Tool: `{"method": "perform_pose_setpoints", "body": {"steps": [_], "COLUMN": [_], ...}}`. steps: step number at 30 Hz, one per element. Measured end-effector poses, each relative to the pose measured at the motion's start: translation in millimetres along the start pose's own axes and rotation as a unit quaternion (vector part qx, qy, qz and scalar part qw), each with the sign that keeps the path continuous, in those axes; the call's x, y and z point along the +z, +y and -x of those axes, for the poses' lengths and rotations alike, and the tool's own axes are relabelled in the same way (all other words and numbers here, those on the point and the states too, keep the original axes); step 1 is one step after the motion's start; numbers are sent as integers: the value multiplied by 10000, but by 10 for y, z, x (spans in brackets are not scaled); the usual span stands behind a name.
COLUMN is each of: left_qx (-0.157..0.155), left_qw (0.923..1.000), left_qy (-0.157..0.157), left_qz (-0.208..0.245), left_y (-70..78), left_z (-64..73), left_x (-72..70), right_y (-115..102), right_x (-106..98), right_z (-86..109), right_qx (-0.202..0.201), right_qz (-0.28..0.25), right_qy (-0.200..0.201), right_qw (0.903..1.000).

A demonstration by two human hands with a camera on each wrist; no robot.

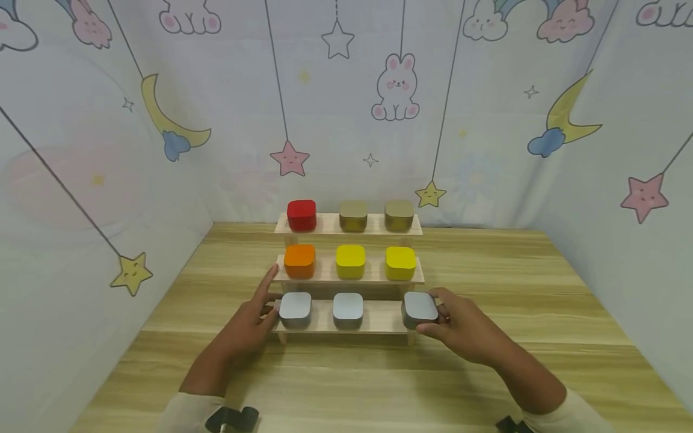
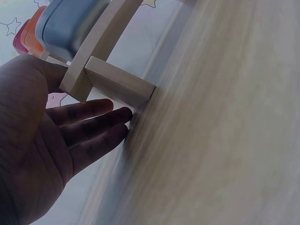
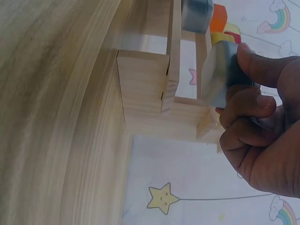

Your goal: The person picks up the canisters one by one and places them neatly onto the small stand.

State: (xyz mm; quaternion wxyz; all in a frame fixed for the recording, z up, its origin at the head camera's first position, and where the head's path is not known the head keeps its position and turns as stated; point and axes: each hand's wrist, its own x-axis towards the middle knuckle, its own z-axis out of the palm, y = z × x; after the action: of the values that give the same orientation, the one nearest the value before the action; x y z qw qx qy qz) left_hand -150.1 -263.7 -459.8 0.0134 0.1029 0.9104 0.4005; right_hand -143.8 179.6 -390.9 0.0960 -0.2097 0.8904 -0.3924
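A three-tier wooden rack (image 1: 373, 323) carries rounded square blocks. My right hand (image 1: 460, 325) pinches a silver block (image 1: 420, 307) between thumb and fingers at the right end of the lowest tier; in the right wrist view this block (image 3: 218, 75) looks raised off the board. Two more silver blocks, one at the left (image 1: 295, 308) and one in the middle (image 1: 348, 308), sit on that tier. At the rack's left end is my left hand (image 1: 251, 322), its index finger reaching to the middle tier. The left wrist view has its other fingers (image 2: 93, 129) extended beside the rack's leg.
On the middle tier stand an orange block (image 1: 300, 260) and two yellow blocks, one central (image 1: 351, 260) and one right (image 1: 400, 262). The top tier bears a red block (image 1: 301, 214) and two gold-coloured blocks (image 1: 353, 215). A printed curtain (image 1: 346, 120) surrounds the wood-grain table (image 1: 346, 385).
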Motion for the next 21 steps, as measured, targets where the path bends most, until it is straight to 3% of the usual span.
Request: {"method": "perform_pose_setpoints", "body": {"steps": [12, 21], "left_qx": [-65, -109], "left_qw": [10000, 9999], "left_qy": [-4, -27], "left_qz": [16, -1], "left_y": [17, 17], "left_z": [4, 7], "left_x": [-7, -5], "right_y": [-80, -60], "right_x": [147, 240], "right_z": [-141, -208], "right_qx": [92, 302], "right_qz": [414, 461], "right_qy": [405, 423], "right_qw": [9983, 9976]}}
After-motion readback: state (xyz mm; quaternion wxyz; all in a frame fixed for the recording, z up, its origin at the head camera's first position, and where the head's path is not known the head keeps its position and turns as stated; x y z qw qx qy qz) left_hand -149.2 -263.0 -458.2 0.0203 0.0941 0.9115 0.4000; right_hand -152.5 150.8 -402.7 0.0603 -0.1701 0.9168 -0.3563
